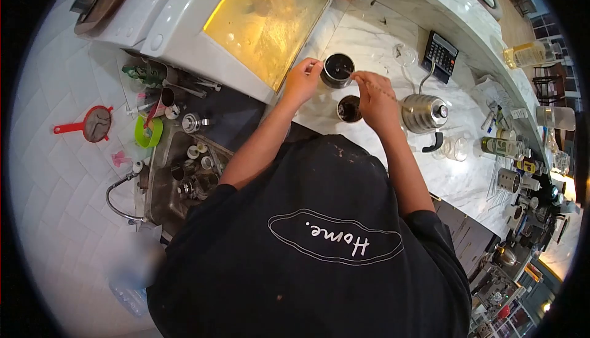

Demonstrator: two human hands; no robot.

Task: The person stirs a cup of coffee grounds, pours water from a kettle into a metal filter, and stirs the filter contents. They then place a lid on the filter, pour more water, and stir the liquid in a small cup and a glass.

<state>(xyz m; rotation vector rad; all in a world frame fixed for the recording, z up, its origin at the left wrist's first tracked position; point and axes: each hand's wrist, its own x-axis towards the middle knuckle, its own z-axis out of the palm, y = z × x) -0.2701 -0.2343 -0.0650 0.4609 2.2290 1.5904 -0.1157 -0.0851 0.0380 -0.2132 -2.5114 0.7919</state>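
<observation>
A round cup (337,84) of dark liquid stands on the marble counter. My left hand (301,81) is closed at the cup's left side, fingertips against its rim. Over the right edge of the same cup, my right hand (378,99) is pinched; something thin seems to reach from its fingertips toward the liquid, too small to name. Just below, beside my right wrist, sits a glass (349,109) with dark contents. A steel gooseneck kettle (421,113) with a black handle stands to the right of that hand.
Behind the kettle lie a black calculator (440,56) and a clear glass (404,54). A glass jar (455,148) and several bottles line the right. At left are a lit glass-fronted cabinet (267,21) and a sink (161,181) holding dishes.
</observation>
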